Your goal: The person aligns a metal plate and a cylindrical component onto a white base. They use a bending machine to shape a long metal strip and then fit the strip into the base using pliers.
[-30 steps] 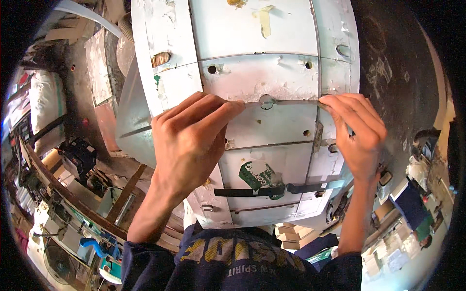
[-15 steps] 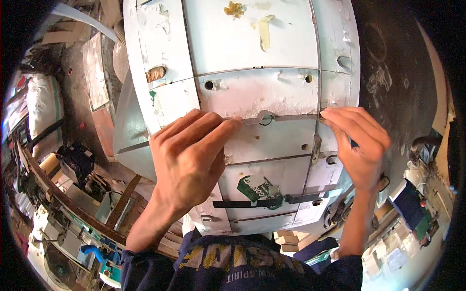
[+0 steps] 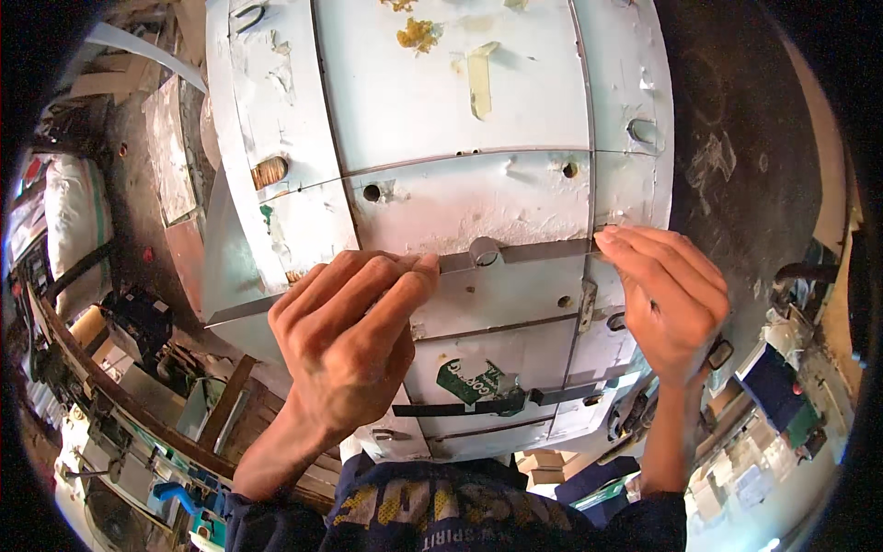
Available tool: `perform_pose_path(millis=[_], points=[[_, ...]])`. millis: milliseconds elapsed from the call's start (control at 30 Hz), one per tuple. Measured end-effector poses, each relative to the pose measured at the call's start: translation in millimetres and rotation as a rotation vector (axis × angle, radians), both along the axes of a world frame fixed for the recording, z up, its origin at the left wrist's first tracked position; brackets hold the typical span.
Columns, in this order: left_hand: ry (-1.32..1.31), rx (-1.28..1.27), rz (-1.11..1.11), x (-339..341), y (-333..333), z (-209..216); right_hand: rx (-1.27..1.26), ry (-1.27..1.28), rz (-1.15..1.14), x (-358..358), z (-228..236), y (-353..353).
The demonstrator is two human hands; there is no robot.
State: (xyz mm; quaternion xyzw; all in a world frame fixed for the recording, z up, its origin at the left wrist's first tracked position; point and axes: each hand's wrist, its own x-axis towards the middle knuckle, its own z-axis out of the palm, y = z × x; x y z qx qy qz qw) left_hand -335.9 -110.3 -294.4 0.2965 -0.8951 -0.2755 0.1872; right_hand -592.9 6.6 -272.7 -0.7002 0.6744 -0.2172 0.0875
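A thin grey strip [image 3: 543, 251] is stretched across a white, scuffed, panelled surface [image 3: 533, 101]. My left hand [image 3: 345, 336] pinches it on the left, fingers bent over and thumb mostly hidden. At the strip's right end, my right hand [image 3: 670, 294] pinches with its thumb and fingertips together. Between the hands a small round ring-like piece [image 3: 485, 251] overlaps the strip; I cannot tell whether it is part of the strip or of the surface. Closer to my body, a black band [image 3: 460, 408] crosses the surface below a torn green sticker [image 3: 469, 381].
Round holes and oval slots [image 3: 270, 172] pierce the surface. A white sack [image 3: 78, 216] and a curved brown rail [image 3: 120, 391] are at the left. Dark, stained floor [image 3: 727, 138] lies to the right. Cardboard boxes [image 3: 543, 465] show near my body.
The panelled surface and both hands sit lower and a little further left in the picture. The strip shows as a wider band between my fingers. Both hands keep their pinch.
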Motion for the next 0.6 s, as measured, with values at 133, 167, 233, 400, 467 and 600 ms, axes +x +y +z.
perform_pose_path(millis=[133, 167, 233, 400, 467, 600], points=[[0.047, -0.029, 0.003, -1, -1, -3, -0.005, 0.007, -0.009, 1, 1, -1], [0.03, -0.025, 0.0, 0, -1, -1, -0.006, 0.004, -0.008, 0, 0, 0], [0.01, -0.023, -0.003, -1, -2, 1, 0.012, -0.008, -0.018, 0, 0, 0], [0.016, 0.026, 0.008, -3, -6, 1, 0.055, -0.046, -0.061, 19, 14, -16], [-0.014, 0.06, 0.024, -5, -6, 7, 0.041, -0.091, -0.067, 30, 16, -21], [-0.009, 0.09, 0.014, -4, -9, 6, 0.006, -0.053, 0.088, 28, -3, -25]])
